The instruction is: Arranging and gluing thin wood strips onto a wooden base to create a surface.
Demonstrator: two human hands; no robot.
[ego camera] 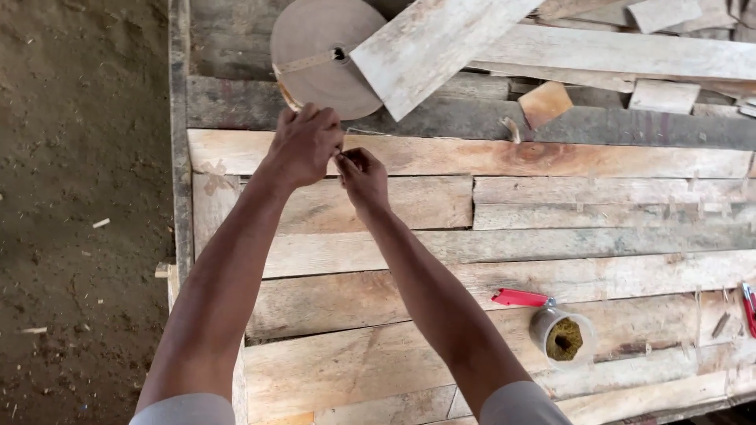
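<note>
My left hand (305, 143) and my right hand (363, 176) meet over the far part of a rough plank workbench (551, 161). Both pinch a thin strip of brown tape between their fingertips, right where the hands touch. The strip comes off a big flat roll of brown paper tape (319, 55) lying just beyond my left hand. A pale plank (429, 47) rests across the roll's right side. Most of the pinched strip is hidden by my fingers.
A red-handled tool (520, 298) lies beside a small clear jar of yellowish stuff (564, 338) at the near right. Another red tool (748, 307) is at the right edge. Loose wood offcuts (545, 103) pile up at the back. Dirt floor (79, 197) lies left.
</note>
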